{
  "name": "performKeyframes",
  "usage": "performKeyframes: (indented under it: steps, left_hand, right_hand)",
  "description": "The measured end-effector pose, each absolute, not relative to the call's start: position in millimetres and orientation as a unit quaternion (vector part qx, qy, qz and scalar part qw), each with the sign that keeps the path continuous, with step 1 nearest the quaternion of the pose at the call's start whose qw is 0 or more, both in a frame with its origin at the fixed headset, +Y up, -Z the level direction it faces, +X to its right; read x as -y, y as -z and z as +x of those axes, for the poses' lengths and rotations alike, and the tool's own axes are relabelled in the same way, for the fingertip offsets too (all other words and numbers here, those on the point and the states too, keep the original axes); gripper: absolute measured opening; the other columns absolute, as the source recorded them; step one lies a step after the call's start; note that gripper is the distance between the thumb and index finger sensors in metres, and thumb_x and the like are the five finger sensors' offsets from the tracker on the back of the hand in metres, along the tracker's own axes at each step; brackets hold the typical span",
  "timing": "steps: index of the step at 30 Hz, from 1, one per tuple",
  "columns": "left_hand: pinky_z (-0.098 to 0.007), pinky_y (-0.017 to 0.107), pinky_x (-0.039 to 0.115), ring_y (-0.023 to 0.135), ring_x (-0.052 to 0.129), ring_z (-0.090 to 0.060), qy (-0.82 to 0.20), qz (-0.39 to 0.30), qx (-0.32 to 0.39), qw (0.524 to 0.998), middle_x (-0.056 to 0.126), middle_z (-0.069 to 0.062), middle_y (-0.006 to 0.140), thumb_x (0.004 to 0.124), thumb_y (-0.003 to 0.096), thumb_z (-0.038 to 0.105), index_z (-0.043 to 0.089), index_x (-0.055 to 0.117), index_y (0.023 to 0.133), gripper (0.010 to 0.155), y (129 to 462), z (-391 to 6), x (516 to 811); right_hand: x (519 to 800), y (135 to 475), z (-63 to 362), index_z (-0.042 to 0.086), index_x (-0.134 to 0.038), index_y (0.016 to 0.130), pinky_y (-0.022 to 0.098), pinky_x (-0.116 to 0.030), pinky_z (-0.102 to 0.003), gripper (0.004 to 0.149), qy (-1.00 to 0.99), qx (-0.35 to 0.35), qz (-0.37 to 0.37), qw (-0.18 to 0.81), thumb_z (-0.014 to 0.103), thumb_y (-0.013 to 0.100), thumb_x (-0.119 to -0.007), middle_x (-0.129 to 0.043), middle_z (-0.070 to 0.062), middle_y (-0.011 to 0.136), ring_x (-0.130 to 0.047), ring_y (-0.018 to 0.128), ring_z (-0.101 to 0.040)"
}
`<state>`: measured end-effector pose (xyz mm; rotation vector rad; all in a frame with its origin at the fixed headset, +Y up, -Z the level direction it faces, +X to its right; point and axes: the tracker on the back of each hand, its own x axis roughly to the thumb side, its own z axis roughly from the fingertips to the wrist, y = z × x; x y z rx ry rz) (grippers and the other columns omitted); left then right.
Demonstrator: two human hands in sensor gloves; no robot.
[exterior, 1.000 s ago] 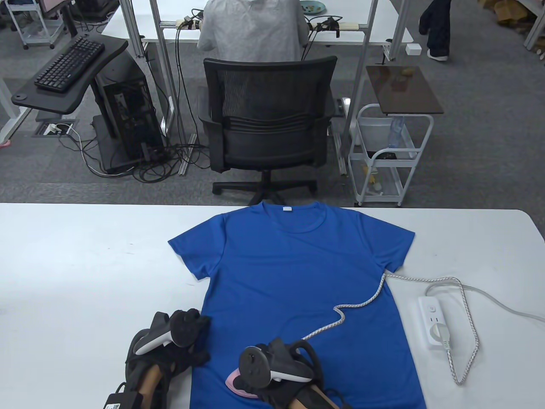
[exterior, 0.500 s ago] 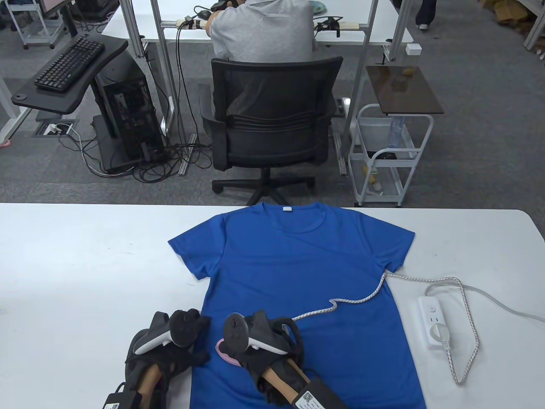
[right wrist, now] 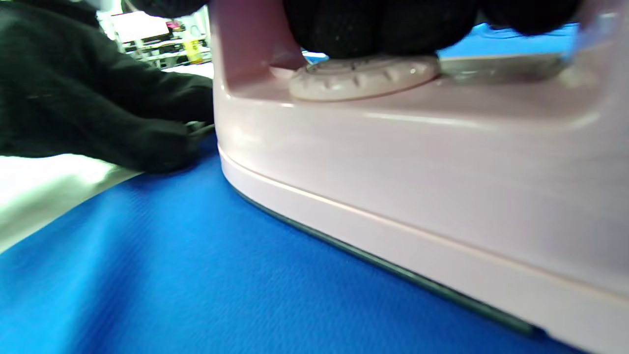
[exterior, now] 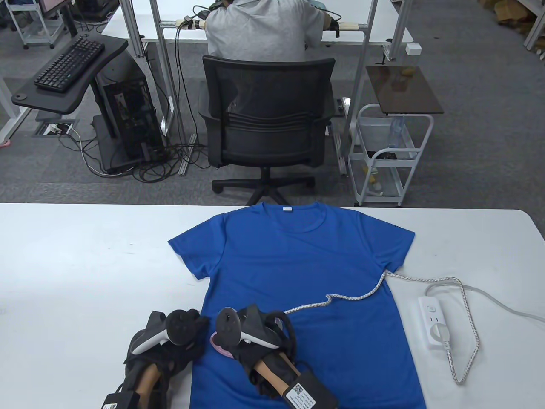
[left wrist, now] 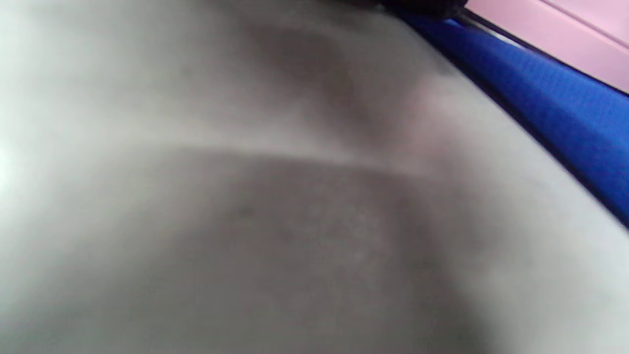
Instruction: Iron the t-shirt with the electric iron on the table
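Blue t-shirt [exterior: 298,272] flat on white desk [exterior: 85,264], pink iron [right wrist: 417,162] on its lower-left hem.
Right hand [exterior: 255,345] grip closed round iron handle, sole flat on fabric. Left hand [exterior: 170,345] just beside iron, fingers [right wrist: 147,132] pressing shirt edge at desk, grip flat. Braided cord [exterior: 353,296] crosses shirt to power strip [exterior: 434,321].

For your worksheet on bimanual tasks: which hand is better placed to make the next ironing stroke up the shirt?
The right hand: its fingers grip the pink iron resting on the blue t-shirt. The left hand touches the hem.
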<state>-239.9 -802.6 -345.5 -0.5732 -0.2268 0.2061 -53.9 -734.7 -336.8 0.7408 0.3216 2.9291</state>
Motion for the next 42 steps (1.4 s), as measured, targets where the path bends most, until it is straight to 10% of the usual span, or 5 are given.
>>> performKeyframes:
  steps: [18, 42]
  left_hand:
    - [-0.054, 0.075, 0.023, 0.108, 0.012, -0.032, -0.100, -0.279, 0.111, 0.949, 0.014, 0.006, 0.117, 0.062, 0.0495, 0.046, 0.036, 0.026, 0.111, 0.072, 346, -240, 803]
    - [-0.051, 0.074, 0.016, 0.106, 0.006, -0.029, -0.148, -0.297, 0.123, 0.935, 0.012, 0.007, 0.117, 0.064, 0.0497, 0.039, 0.036, 0.025, 0.111, 0.072, 345, -248, 805]
  right_hand:
    - [730, 287, -62, 0.011, -0.069, 0.098, 0.052, -0.071, -0.060, 0.068, -0.885, -0.181, 0.427, 0.036, 0.052, 0.044, -0.068, -0.081, -0.019, 0.077, -0.085, 0.058, -0.038]
    - [733, 334, -69, 0.011, -0.068, 0.099, 0.052, -0.071, -0.060, 0.068, -0.949, -0.149, 0.273, 0.050, 0.053, 0.045, -0.067, -0.081, -0.018, 0.077, -0.086, 0.058, -0.037]
